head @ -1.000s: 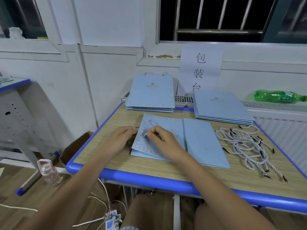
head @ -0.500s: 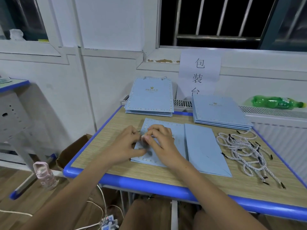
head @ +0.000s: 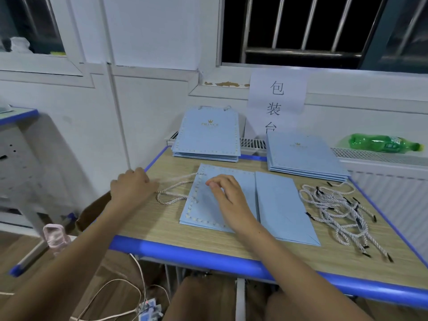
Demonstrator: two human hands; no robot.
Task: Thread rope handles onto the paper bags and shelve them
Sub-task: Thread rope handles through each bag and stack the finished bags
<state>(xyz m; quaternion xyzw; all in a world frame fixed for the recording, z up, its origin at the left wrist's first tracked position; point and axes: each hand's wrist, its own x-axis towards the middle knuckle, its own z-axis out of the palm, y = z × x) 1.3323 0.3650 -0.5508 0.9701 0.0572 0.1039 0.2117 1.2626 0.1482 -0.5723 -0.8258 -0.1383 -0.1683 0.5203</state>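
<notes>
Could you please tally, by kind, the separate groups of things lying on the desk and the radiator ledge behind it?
Stacks of blue paper bags: 2, back left and back right
Bags laid out flat in front: 2, one being threaded and one beside it
Piles of loose rope handles: 1
Green bottles: 1
Total: 6

Your pale blue paper bag lies flat, a white twisted rope handle looping from its left edge. Two bag stacks sit behind; loose ropes tangle at right.
</notes>
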